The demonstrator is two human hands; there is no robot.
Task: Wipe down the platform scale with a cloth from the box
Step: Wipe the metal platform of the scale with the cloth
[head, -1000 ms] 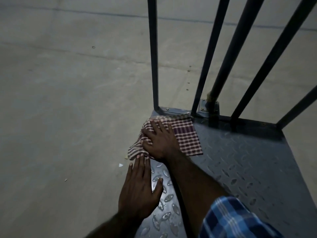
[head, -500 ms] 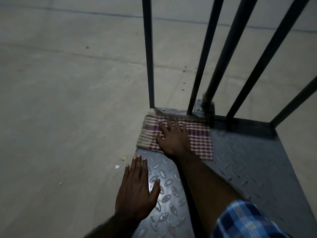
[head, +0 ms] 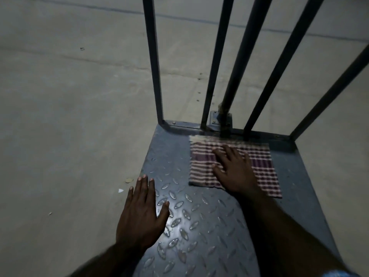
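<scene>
Pressing flat, fingers spread, with right hand [head: 234, 171] on checked cloth [head: 201, 166] at platform scale [head: 199, 220] far edge, left hand [head: 140, 212] bracing open-palmed; judging cloth soft, limp, best handled under palm.

I seem to be in a warehouse or workshop: bare concrete floor [head: 69, 116] all round, scattered with small debris at nine o'clock, a steel tread-plate platform scale [head: 199, 226] low on the ground, and dark metal rail bars [head: 153, 62] rising at twelve o'clock.
</scene>
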